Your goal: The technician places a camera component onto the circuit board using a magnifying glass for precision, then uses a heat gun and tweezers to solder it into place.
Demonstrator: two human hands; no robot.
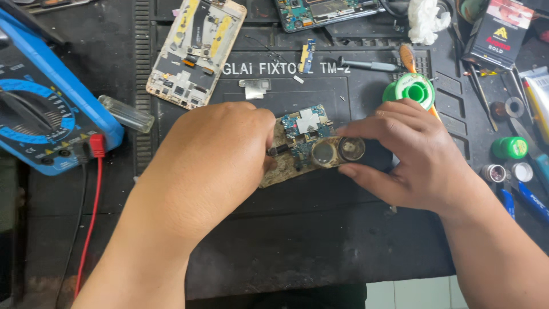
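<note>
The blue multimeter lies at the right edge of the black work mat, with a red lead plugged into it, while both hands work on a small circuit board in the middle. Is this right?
Not quite. In the head view the blue multimeter lies at the left edge of the black work mat, not the right. The rest holds: a red lead is plugged into it, and the left hand and right hand work on the small circuit board in the middle.

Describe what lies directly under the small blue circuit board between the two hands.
The circuit board rests on a worn brownish block, which sits on the black work mat. The left hand covers the block's left part, and the right hand hides its right end.
</note>
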